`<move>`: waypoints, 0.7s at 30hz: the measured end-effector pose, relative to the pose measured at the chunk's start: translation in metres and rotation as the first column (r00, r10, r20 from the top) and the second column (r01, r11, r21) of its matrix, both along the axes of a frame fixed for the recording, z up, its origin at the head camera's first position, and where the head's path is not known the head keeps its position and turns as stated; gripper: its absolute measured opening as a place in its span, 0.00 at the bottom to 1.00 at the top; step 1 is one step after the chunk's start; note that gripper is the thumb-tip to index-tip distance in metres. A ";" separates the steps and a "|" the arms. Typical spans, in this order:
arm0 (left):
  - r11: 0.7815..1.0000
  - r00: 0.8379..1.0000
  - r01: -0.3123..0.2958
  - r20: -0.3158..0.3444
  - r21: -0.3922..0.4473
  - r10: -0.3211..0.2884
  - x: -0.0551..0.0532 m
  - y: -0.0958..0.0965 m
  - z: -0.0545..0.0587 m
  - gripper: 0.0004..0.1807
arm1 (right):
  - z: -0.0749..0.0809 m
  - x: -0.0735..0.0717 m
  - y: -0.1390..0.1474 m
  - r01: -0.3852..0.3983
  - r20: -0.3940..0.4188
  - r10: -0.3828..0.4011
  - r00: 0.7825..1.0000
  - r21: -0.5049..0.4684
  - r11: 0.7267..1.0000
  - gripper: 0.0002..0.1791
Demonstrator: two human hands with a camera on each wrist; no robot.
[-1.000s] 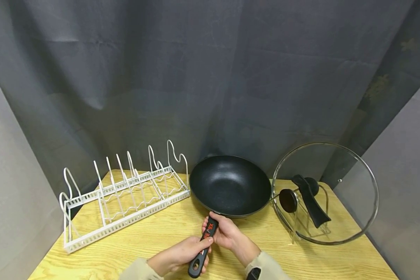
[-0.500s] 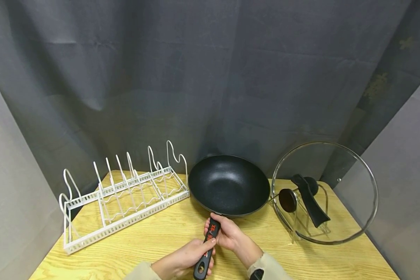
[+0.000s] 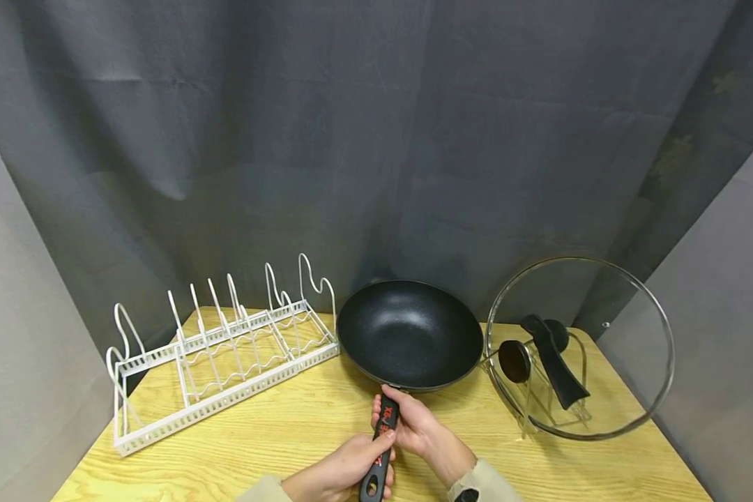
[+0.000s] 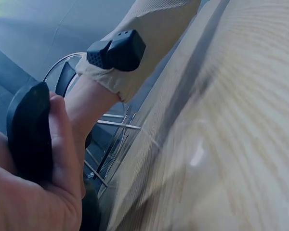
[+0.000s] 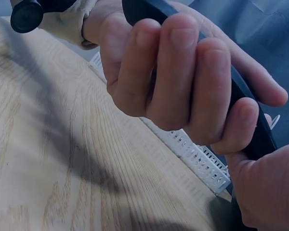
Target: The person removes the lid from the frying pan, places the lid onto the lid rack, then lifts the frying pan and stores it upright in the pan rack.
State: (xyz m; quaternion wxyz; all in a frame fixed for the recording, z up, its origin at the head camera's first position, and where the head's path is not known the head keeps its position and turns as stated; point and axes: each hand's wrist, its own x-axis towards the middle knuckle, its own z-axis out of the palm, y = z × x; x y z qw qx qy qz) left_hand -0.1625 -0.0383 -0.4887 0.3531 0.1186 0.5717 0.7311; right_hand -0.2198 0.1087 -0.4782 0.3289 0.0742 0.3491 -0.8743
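Note:
A deep black wok (image 3: 410,335) faces upward in the middle of the head view, its long handle (image 3: 387,411) with red lettering pointing toward the person. My left hand (image 3: 358,460) grips the handle near its holed end. Closer to the bowl, my right hand (image 3: 422,434) holds the same handle, thumb on top. In the right wrist view, the left hand's fingers (image 5: 173,82) curl round the handle from below, with the right hand (image 5: 274,187) beside them. The left wrist view shows the handle's end (image 4: 31,132) sticking out of the left hand (image 4: 33,204).
A white wire pan rack (image 3: 226,369) with upright dividers stands on the wooden table (image 3: 276,432), close left of the wok. To the right, a glass lid (image 3: 627,348) with a black knob and handle stands on edge in a wire stand (image 3: 527,397). Dark curtain (image 3: 376,139) hangs behind.
Both hands and the wok's handle have shifted slightly to the right. The bowl has barely moved; rack and lid stay as they were.

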 end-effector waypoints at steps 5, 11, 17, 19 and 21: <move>1.000 1.000 -0.015 -0.013 -0.013 0.015 0.002 0.007 0.000 0.20 | 0.002 0.001 0.006 -0.028 -0.011 0.028 1.000 0.000 1.000 0.17; 0.999 0.999 -0.033 -0.042 -0.018 0.032 0.005 0.014 0.000 0.20 | 0.001 0.003 0.014 -0.069 -0.052 0.069 0.996 0.005 0.998 0.16; 1.000 0.999 -0.012 -0.037 0.020 0.013 0.007 0.020 0.001 0.19 | 0.004 0.006 0.020 -0.117 -0.059 0.117 0.991 -0.004 0.993 0.18; 0.999 1.000 -0.008 -0.024 0.032 0.008 0.008 0.022 0.000 0.19 | 0.005 0.006 0.022 -0.131 -0.058 0.130 0.990 -0.007 0.991 0.19; 0.999 1.000 -0.001 -0.007 0.042 0.001 0.008 0.024 0.000 0.20 | 0.005 0.007 0.023 -0.136 -0.056 0.135 0.989 -0.009 0.991 0.19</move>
